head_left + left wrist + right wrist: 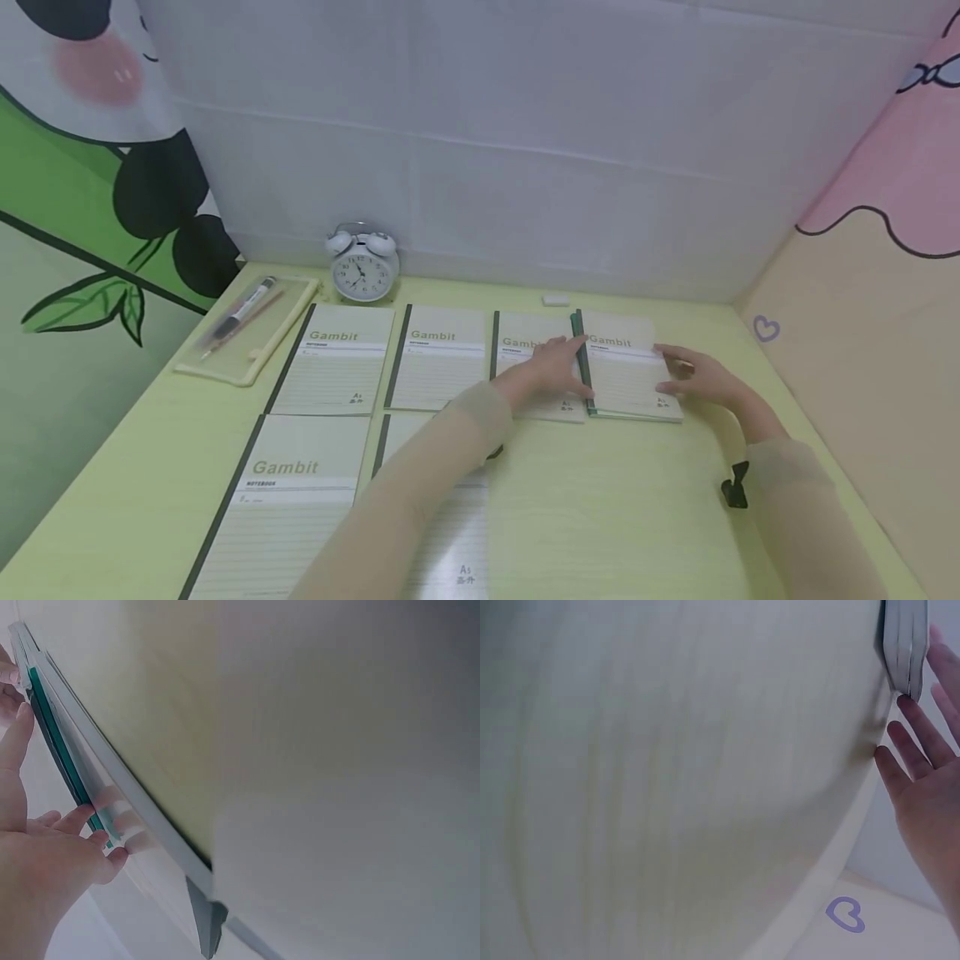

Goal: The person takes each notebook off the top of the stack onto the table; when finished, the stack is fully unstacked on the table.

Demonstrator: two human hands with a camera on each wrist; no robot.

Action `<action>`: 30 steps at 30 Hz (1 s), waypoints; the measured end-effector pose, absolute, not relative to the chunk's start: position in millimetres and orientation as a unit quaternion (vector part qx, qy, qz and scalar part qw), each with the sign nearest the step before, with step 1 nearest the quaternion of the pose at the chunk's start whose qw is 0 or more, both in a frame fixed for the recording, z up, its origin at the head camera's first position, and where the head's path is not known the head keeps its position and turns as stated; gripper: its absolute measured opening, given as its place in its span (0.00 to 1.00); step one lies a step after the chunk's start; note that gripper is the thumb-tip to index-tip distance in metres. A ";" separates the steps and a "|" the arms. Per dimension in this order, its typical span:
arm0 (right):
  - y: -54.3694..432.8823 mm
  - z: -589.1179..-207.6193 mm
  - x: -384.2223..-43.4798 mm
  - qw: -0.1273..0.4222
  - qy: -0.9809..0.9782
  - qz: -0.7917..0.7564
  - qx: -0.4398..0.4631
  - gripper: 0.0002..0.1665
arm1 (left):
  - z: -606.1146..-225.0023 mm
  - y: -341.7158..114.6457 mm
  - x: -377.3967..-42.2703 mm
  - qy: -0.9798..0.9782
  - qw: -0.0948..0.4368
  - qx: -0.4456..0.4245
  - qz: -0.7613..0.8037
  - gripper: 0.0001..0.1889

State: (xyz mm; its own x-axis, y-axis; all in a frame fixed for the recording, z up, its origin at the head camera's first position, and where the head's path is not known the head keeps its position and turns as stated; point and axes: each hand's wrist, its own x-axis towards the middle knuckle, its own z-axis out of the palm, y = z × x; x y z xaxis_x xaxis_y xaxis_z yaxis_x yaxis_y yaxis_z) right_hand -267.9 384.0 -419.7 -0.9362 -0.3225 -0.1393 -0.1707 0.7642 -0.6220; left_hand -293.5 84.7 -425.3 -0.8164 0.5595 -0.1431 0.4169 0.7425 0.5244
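Observation:
A small stack of notebooks lies at the right end of the back row, a white Gambit notebook (pixel 622 367) on top. A green-spined notebook (pixel 576 323) peeks out beneath it at the left and bottom edges. My left hand (pixel 555 367) reaches over the neighbouring Gambit notebook (pixel 551 410), its spread fingers touching the stack's spine side. In the left wrist view those fingers (pixel 75 821) lie along the green spine. My right hand (pixel 705 379) touches the stack's right edge with extended fingers and thumb. The right wrist view shows its fingertips (pixel 905 701) by the stack's corner (pixel 907 645).
Two more Gambit notebooks, a left one (pixel 330 358) and a middle one (pixel 437 358), continue the back row. In front lie larger notebooks (pixel 281 500), one partly under my left arm. Behind stand a white alarm clock (pixel 363 271), a pen pouch (pixel 262 354) and an eraser (pixel 556 300).

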 end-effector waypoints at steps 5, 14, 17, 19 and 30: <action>383.5 -416.3 -267.0 0.112 0.923 -0.343 -0.134 0.50 | -423.0 83.6 -290.5 0.922 0.149 0.263 0.241 0.54; 382.6 -412.7 -269.9 0.087 0.915 -0.369 -0.136 0.39 | -422.5 82.7 -290.4 0.922 0.155 0.263 0.239 0.54; 381.5 -410.3 -269.8 0.079 0.902 -0.398 -0.147 0.36 | -423.5 82.5 -291.4 0.924 0.150 0.259 0.238 0.53; 380.8 -409.0 -269.9 0.076 0.892 -0.419 -0.153 0.36 | -424.0 82.9 -292.3 0.925 0.143 0.257 0.239 0.53; 380.2 -403.3 -266.6 0.077 0.876 -0.452 -0.149 0.38 | -422.0 87.5 -297.5 0.926 0.102 0.254 0.259 0.49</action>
State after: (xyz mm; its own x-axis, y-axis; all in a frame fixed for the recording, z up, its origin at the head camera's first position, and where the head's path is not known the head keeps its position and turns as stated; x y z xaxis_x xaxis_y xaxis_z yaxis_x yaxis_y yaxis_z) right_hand -266.6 380.2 -403.3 -0.9440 -0.3301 -0.0009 -0.1908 0.5480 -0.8144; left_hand -297.5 87.5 -422.0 -0.8504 0.5230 -0.0571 0.4177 0.7371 0.5312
